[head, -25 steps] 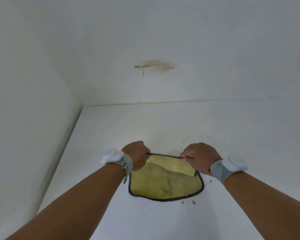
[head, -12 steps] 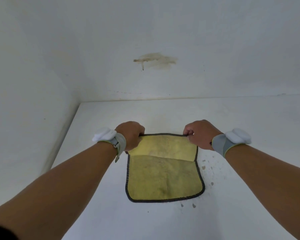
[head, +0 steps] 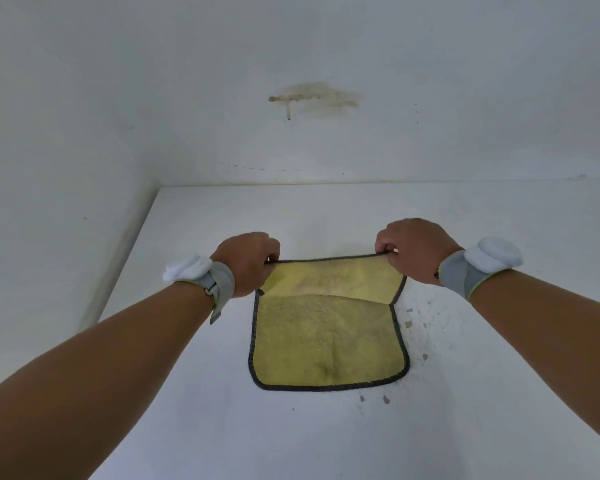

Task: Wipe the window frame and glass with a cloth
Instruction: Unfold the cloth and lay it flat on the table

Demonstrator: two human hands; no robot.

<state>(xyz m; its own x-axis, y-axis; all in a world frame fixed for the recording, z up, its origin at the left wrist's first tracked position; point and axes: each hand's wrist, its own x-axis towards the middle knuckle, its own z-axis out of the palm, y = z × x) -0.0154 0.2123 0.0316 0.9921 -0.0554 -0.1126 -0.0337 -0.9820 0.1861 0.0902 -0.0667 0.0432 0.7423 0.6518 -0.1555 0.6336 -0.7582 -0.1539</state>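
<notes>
The yellow cloth (head: 328, 337) with the dark border lies on the white bench (head: 465, 427), in its middle part, well apart from the far edge where the wall (head: 326, 46) rises. The left hand (head: 246, 263) pinches the far left corner of the cloth, and the right hand (head: 413, 249) pinches the far right corner; each grip is clenched on the cloth's border. The far part is lifted and hangs between the two hands, while the near part lies flat on the bench toward the person. So the cloth hangs down and toward the person from both grips, and the held edge runs from left to right, parallel to the far edge of the bench. Both hands are equally near. I judge the cloth is being spread or folded for wiping. Small dirt specks (head: 409, 322) lie on the bench just beside the cloth's right side.
</notes>
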